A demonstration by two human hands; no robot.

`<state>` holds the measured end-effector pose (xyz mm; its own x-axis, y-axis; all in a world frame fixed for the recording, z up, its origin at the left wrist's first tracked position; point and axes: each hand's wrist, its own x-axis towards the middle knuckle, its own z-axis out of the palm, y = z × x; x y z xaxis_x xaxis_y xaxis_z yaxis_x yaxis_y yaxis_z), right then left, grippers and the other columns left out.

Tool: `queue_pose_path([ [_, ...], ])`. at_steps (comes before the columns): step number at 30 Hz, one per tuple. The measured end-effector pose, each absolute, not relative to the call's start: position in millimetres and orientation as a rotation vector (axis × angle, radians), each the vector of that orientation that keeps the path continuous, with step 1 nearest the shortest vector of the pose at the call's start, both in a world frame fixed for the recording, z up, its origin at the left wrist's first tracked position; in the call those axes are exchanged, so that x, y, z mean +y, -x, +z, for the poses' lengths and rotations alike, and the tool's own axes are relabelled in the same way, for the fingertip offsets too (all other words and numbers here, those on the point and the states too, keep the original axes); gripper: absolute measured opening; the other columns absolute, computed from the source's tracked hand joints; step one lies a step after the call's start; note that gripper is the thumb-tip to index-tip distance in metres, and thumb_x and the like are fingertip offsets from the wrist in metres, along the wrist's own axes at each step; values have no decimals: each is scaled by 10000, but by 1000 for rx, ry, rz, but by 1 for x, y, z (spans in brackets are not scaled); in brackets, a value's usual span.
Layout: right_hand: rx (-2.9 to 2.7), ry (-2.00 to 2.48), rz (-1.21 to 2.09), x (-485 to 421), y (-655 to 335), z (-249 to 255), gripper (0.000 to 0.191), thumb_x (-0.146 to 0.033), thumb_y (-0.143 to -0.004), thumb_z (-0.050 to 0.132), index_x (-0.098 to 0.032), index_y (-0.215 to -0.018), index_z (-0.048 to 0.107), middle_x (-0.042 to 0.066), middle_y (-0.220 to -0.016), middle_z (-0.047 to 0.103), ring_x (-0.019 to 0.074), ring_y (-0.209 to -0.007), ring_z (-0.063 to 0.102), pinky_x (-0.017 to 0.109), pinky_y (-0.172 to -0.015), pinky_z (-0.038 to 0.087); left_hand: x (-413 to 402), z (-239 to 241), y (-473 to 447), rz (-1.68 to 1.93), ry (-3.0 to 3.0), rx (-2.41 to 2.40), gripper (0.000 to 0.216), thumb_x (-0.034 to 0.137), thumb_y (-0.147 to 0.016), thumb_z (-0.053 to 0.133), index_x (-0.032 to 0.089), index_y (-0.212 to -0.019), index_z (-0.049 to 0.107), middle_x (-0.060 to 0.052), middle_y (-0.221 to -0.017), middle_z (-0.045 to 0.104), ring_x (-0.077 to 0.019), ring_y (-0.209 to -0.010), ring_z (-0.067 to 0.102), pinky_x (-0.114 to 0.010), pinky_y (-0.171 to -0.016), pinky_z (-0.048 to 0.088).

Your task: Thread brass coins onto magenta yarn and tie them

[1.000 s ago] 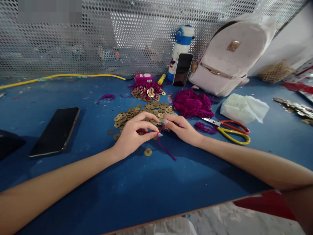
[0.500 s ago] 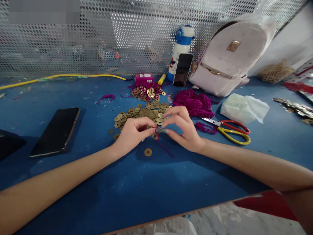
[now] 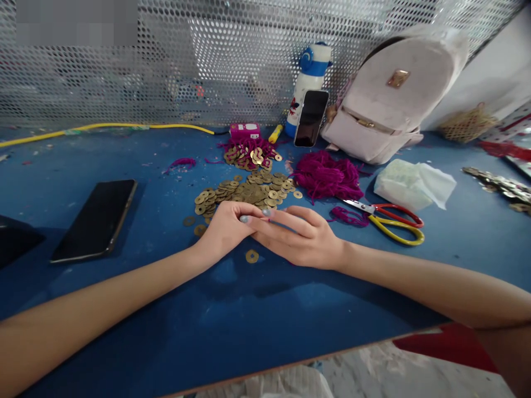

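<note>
My left hand [image 3: 228,228] and my right hand [image 3: 305,236] meet in front of a pile of brass square-holed coins [image 3: 253,190]. The left thumb and fingers are closed in a pinch. Laid across the left fingertips, the right fingers cover most of what is held there. Only a speck of purple string [image 3: 269,220] shows between them; the string's tail and the coin on it are hidden. A single coin [image 3: 251,256] lies on the blue table just below the hands. A hank of purple yarn [image 3: 327,174] sits beyond my right hand.
Scissors [image 3: 384,214] with red and yellow handles lie at right, near a tissue pack [image 3: 409,182]. A phone [image 3: 97,221] lies left; another phone [image 3: 311,119] leans on a bottle [image 3: 309,80]. A backpack [image 3: 394,99] and strung coins [image 3: 249,155] are behind.
My right hand has moved left and its fingers now lie over the left fingertips. The coin, its purple loop and the dangling tail have gone out of sight.
</note>
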<state>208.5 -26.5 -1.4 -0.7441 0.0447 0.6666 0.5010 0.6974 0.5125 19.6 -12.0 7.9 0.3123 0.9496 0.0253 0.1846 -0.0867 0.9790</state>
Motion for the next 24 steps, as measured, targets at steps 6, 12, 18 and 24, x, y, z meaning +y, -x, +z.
queue_pose_path([
  [6, -2266, 510, -988, -29, -205, -5, 209, -239, -931, 625, -282, -1123, 696, -95, -1347, 635, 131, -1269, 505, 258, -958, 478, -12, 8, -21, 934, -1573, 1091, 129, 215, -650, 601, 166, -533, 623, -7, -564, 651, -145, -599, 601, -239, -593, 472],
  [12, -2377, 558, -881, -30, -206, -9, 296, -137, -949, 550, -268, -1193, 655, -52, -1342, 644, 139, -1305, 519, 288, -1024, 464, -10, 1, -20, 1004, -1641, 1091, 214, 191, -671, 598, 180, -490, 485, 34, -482, 494, -112, -518, 484, -230, -508, 396],
  [18, -2339, 528, -849, -29, -207, -8, 198, -179, -953, 563, -242, -1094, 687, -26, -1297, 676, 155, -1267, 556, 309, -983, 491, -13, 3, -20, 984, -1662, 1117, 160, 169, -674, 610, 155, -523, 559, 33, -498, 519, -94, -496, 430, -208, -456, 319],
  [24, -2287, 465, -865, -28, -206, -3, 168, -186, -952, 582, -266, -1055, 687, -37, -1191, 729, 143, -1198, 595, 291, -922, 491, -12, 1, -18, 948, -1640, 1062, 148, 134, -708, 581, 144, -649, 717, -5, -626, 692, -145, -627, 607, -208, -543, 435],
])
